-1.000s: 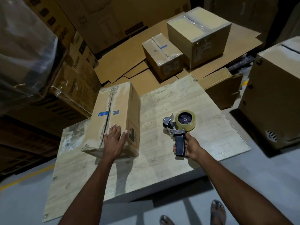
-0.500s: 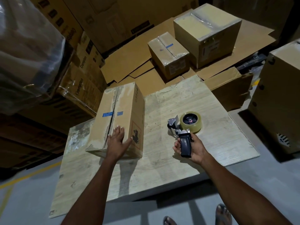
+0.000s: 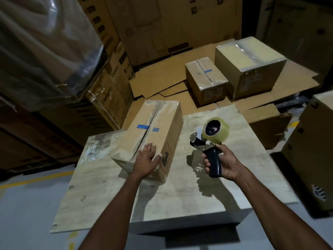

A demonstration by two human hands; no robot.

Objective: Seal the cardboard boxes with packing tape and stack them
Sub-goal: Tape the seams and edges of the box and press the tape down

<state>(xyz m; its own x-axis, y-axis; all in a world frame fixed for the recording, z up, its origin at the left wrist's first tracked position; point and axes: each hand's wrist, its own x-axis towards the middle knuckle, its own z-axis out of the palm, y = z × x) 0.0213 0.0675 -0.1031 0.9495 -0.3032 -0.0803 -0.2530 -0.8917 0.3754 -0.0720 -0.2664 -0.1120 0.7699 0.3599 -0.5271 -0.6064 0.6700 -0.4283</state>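
Note:
A long cardboard box (image 3: 153, 127) with a blue label and an open centre seam lies on the pale wooden board (image 3: 180, 192). My left hand (image 3: 146, 160) rests flat on its near end, fingers straight. To the right, my right hand (image 3: 222, 163) grips the dark handle of a tape dispenser (image 3: 210, 141), lifted off the board, its clear tape roll tilted up and its blade end pointing toward the box. Two taped boxes, a small one (image 3: 205, 78) and a larger one (image 3: 250, 65), stand behind on flattened cardboard.
Stacked printed cartons (image 3: 111, 83) and a plastic-wrapped load (image 3: 43, 47) crowd the left. A big carton (image 3: 313, 152) stands at the right edge, a low box (image 3: 266, 123) behind the board. Grey floor with a yellow line (image 3: 32, 181) lies at the near left.
My right hand has lifted the tape dispenser off the board and tilted it upright. My left hand stays on the box's near end. The camera has shifted.

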